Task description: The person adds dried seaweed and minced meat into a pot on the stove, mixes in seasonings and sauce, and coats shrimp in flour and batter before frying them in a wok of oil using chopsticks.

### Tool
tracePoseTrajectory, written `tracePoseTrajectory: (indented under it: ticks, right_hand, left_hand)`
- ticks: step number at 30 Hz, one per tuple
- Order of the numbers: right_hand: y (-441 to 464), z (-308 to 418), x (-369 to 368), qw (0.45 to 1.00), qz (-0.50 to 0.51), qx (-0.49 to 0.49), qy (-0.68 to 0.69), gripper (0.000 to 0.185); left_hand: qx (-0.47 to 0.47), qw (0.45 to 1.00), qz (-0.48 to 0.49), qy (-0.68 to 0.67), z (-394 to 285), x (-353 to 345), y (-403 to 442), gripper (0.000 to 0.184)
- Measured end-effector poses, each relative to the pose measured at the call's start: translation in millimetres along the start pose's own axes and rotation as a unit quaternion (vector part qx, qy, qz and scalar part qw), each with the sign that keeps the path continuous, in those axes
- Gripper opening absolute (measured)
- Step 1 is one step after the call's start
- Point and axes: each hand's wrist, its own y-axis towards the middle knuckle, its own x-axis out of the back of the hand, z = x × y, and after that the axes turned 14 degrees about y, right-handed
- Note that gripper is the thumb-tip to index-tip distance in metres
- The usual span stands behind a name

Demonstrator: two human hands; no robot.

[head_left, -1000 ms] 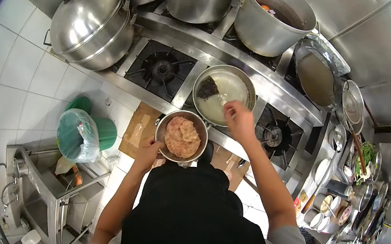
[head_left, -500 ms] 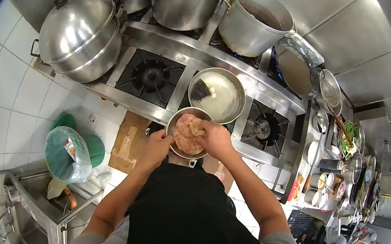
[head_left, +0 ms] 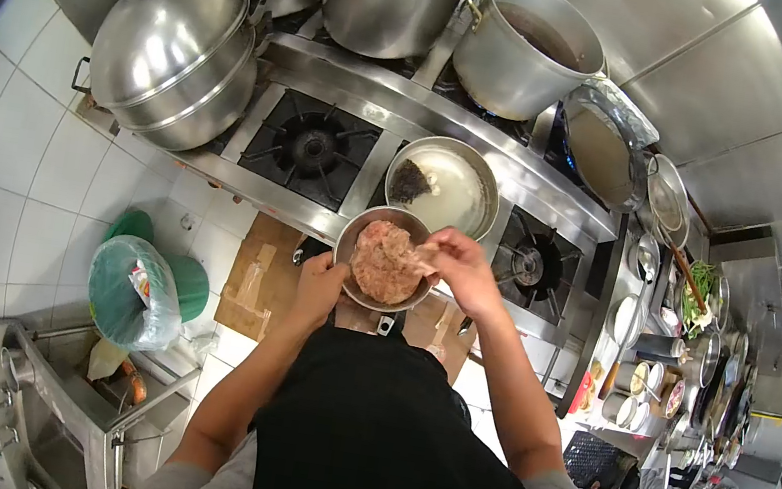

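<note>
The left hand's (head_left: pixel 319 289) fingers grip the left rim of a bowl (head_left: pixel 417 295), held just off the stove's (head_left: pixel 295 209) front edge. Meat (head_left: pixel 381 263) fills much of the bowl. At its right rim, the right hand's (head_left: pixel 462 273) fingers pinch a bit of the meat. Just beyond, near the stove's front edge, stands a pan (head_left: pixel 493 187) with pale liquid (head_left: pixel 463 205), a dark patch (head_left: pixel 409 182) and small pale lumps (head_left: pixel 434 185). Large pots (head_left: pixel 390 17) line the stove's back edge.
</note>
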Motion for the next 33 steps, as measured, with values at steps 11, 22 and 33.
tracePoseTrajectory:
  ticks: [11, 22, 33]
  right_hand:
    - [16.9, -8.6, 21.6, 0.891, 0.012, -0.048, 0.450, 0.015]
    - [84.8, -87.9, 106.2, 0.961, -0.220, -0.112, -0.122, 0.044]
    - [49.5, -22.3, 53.1, 0.952, 0.019, 0.102, -0.287, 0.030]
  left_hand:
    - [0.058, 0.998, -0.010, -0.025, -18.8, 5.7, -1.9, 0.015]
    - [0.065, 0.997, -0.036, -0.032, 2.4, 26.6, -10.9, 0.022]
    - [0.059, 0.995, -0.079, 0.015, -25.0, 7.8, -14.0, 0.010]
